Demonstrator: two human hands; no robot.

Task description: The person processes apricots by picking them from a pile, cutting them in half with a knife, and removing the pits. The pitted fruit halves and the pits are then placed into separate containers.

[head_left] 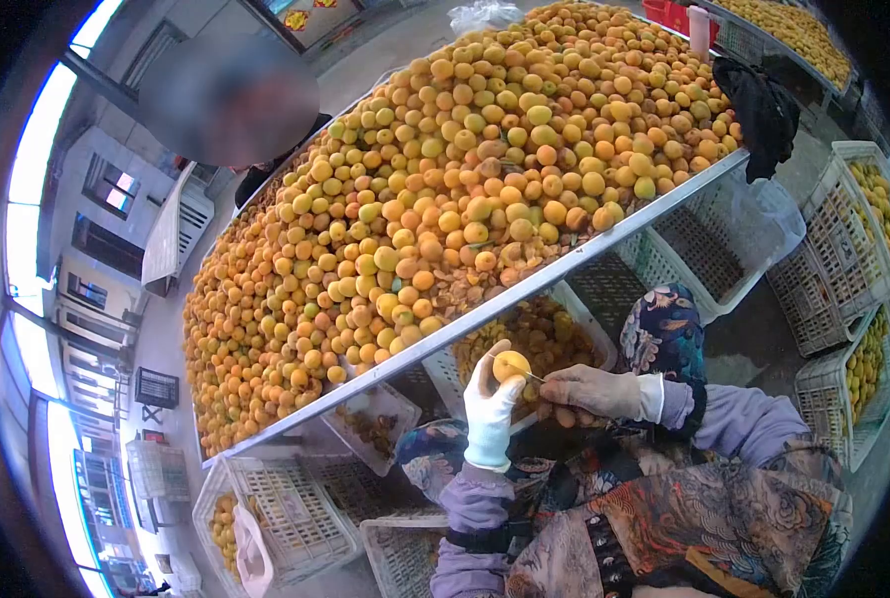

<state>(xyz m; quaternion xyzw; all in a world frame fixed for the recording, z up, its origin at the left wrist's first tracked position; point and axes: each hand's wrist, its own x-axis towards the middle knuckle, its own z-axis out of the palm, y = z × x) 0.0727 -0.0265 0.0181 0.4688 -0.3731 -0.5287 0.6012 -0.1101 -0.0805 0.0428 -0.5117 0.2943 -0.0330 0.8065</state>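
My left hand [489, 409], in a white glove, holds a yellow-orange apricot [510, 366] just below the metal edge of the sorting table [565, 267]. My right hand [590, 391], in a worn grey glove, grips a small knife [531, 376] whose blade touches the apricot. Both hands hover over a white plastic crate [582, 317] filled with fruit pieces. A huge heap of apricots [465, 169] covers the table above my hands.
Several white plastic crates [824, 269] stand under and to the right of the table, some holding fruit. A small tray [370, 427] of pits sits lower left. Another person [236, 105] is at the table's far side. A dark garment [764, 110] hangs off the table's corner.
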